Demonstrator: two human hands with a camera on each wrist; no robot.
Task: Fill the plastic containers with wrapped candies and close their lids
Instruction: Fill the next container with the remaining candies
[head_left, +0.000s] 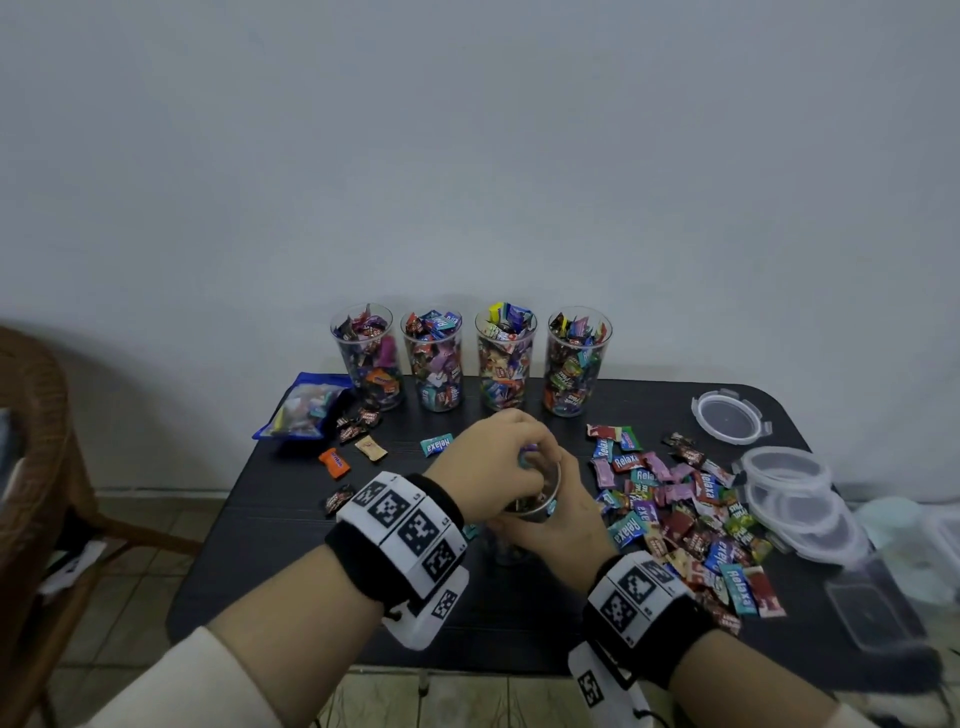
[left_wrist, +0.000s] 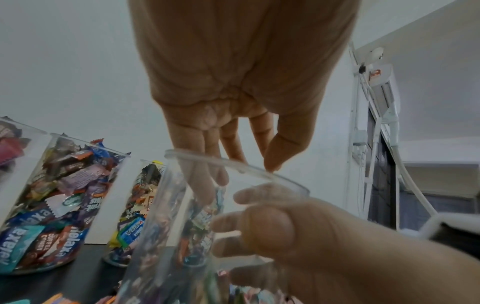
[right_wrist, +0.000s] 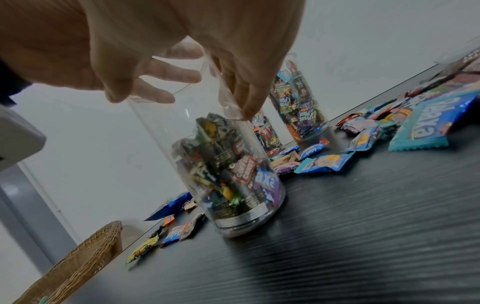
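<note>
A clear plastic container (head_left: 540, 506) stands near the table's front middle, about half full of wrapped candies (right_wrist: 221, 164). My right hand (head_left: 563, 519) grips its upper wall, thumb on the near side and fingers (right_wrist: 166, 72) curled round the far side. My left hand (head_left: 524, 452) hovers over the mouth. Its fingers (left_wrist: 207, 160) point straight down into the opening and its thumb tip touches the rim. In the left wrist view nothing shows between thumb and forefinger. A loose heap of candies (head_left: 685, 519) lies to the right.
Four full containers (head_left: 436, 358) without lids line the back edge by the wall. Round clear lids (head_left: 730, 415) and a stack of them (head_left: 795, 483) sit at the right end. A blue candy bag (head_left: 306, 408) lies back left; a wicker chair (head_left: 31, 441) stands left of the black table (head_left: 291, 582).
</note>
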